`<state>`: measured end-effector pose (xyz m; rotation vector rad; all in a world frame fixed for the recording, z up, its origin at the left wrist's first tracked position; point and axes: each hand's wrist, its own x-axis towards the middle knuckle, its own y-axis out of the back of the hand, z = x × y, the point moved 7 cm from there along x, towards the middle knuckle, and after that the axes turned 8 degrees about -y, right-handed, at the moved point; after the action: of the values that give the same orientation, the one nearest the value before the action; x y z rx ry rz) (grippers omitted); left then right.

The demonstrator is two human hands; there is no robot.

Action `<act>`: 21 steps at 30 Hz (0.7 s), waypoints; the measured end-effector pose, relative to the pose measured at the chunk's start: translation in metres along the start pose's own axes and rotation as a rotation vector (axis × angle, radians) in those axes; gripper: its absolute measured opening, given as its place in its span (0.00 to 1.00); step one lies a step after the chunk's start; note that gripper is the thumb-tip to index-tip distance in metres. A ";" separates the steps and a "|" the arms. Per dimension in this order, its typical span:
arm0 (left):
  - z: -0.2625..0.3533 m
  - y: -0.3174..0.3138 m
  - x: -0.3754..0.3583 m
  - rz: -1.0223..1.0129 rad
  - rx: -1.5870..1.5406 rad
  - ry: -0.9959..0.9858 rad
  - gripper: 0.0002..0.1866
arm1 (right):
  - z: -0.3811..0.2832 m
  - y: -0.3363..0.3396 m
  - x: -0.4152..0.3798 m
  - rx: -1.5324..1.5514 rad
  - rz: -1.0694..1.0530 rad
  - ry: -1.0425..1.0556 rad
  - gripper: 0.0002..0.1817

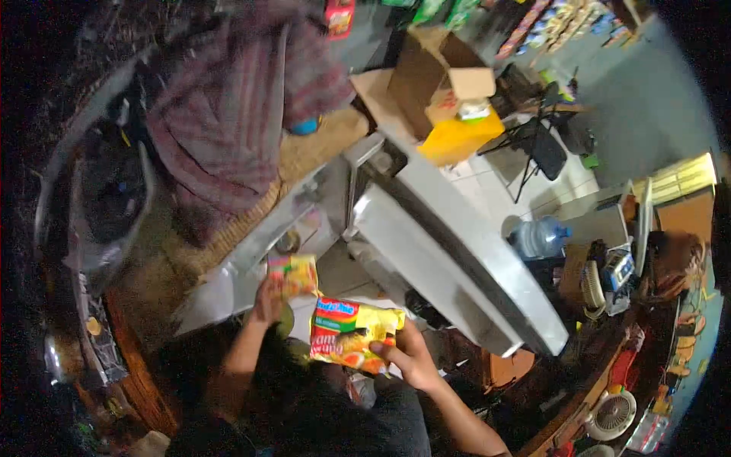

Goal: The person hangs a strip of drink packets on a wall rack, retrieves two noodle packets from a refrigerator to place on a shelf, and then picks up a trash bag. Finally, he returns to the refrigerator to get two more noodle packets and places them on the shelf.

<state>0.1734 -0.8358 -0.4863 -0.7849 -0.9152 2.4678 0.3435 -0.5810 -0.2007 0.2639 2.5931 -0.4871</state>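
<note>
In the lower middle of the head view, my right hand (pixel 411 356) grips an instant noodle packet (pixel 352 335), yellow, red and green, by its right edge. The thumb lies on the packet's front, which faces up toward me. To its left, my left hand (pixel 267 302) is closed on a second packet (pixel 294 274), smaller in view, blurred, yellow with pink and orange print. The near ends of the two packets come close together, above my dark clothing and lap. The fingers behind both packets are hidden.
Ahead is a grey metal-framed case (pixel 457 228). A striped cloth (pixel 228 114) hangs at the left. Beyond stand an open cardboard box (pixel 426 84), a black folding chair (pixel 544 148) and a water jug (pixel 537 238). A fan (pixel 611 415) is at the lower right.
</note>
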 end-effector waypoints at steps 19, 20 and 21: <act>0.112 -0.287 -0.219 0.067 0.058 -0.586 0.22 | -0.047 0.103 -0.106 0.440 -0.022 0.005 0.19; 0.110 -0.285 -0.223 0.109 0.077 -0.610 0.23 | -0.040 0.098 -0.108 0.412 -0.051 -0.101 0.22; 0.113 -0.296 -0.230 0.110 0.086 -0.600 0.24 | -0.039 0.090 -0.109 0.423 -0.107 -0.141 0.23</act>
<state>0.3275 -0.7995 -0.1283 -0.0493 -0.9622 2.8754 0.4450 -0.4942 -0.1414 0.2213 2.3541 -1.0554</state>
